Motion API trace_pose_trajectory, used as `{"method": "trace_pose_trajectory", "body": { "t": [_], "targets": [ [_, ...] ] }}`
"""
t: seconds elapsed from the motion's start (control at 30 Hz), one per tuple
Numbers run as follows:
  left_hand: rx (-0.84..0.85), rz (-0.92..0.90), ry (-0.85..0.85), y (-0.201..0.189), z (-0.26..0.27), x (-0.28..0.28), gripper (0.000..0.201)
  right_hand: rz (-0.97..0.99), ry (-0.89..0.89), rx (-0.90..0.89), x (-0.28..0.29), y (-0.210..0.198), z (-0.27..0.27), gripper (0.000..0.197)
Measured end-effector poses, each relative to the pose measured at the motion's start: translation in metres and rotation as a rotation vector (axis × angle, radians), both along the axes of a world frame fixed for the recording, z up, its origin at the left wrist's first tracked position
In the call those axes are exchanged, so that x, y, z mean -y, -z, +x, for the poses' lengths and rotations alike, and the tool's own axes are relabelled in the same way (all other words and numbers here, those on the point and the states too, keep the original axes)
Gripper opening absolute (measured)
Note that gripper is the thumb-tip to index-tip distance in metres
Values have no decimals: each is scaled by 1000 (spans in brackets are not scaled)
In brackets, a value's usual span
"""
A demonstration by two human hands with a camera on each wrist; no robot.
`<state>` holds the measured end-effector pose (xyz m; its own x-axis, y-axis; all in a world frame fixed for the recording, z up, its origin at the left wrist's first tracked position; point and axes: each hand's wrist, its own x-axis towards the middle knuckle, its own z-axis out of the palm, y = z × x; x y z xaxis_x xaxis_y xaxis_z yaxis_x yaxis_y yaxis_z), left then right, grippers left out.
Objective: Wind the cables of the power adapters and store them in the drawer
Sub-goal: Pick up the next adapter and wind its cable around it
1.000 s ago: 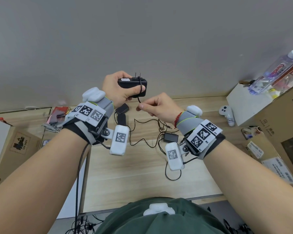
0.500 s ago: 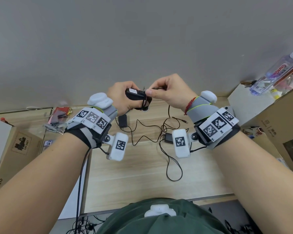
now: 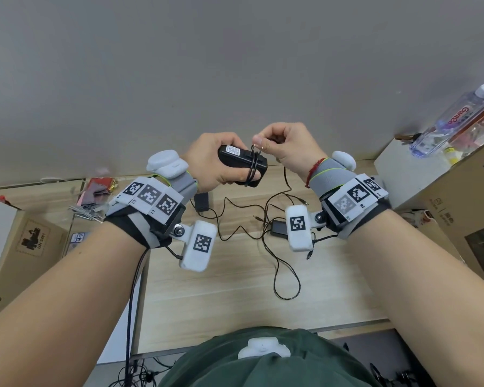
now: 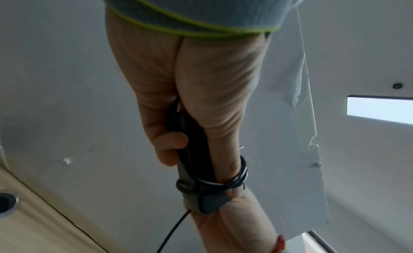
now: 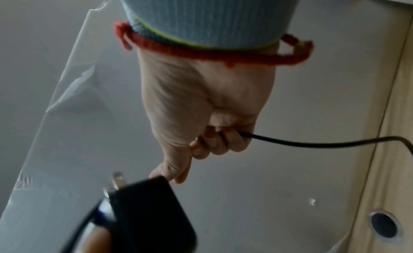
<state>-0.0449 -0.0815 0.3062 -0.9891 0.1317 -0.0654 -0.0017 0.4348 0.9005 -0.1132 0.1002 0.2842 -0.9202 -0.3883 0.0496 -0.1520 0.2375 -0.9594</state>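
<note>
Black adapter (image 3: 242, 165) held above the worktop (image 3: 235, 275), gripped in the left hand (image 3: 210, 160); a few cable (image 3: 282, 241) turns around its body and over the left thumb. Right hand (image 3: 287, 148) pinching the cable just beside the adapter. Likely trouble: slack loosening the turns, or the trailing length snagging the second adapter (image 3: 278, 229) beneath.

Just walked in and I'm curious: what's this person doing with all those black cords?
They're winding a cable around a black power adapter. The left hand holds the adapter above the desk, a few loops already on it; the right hand pinches the loose cable. Two more adapters lie unwound on the desk.
</note>
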Motion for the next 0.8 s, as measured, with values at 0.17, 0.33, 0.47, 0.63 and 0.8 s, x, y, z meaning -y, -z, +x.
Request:
{"method": "trace_pose_trajectory", "body": {
  "t": [0.17, 0.33, 0.47, 0.63, 0.8],
  "targets": [
    [-18, 150, -98, -2, -1, -6, 33, 59, -28, 69, 6, 15, 10, 22],
    [-78, 219, -259, -4, -9, 0, 35, 151, -144, 63, 17, 25, 26, 22],
    [-95, 163, -345, 1, -16, 13, 38, 194, -213, 16, 23, 19, 34, 19],
    [-28, 70, -334, 9, -14, 25, 42, 164, -197, -5, 15, -5, 32, 18],
    [-14, -75, -276, 11, -12, 26, 47, 139, -166, -74, 12, -19, 21, 19]
  ]
}}
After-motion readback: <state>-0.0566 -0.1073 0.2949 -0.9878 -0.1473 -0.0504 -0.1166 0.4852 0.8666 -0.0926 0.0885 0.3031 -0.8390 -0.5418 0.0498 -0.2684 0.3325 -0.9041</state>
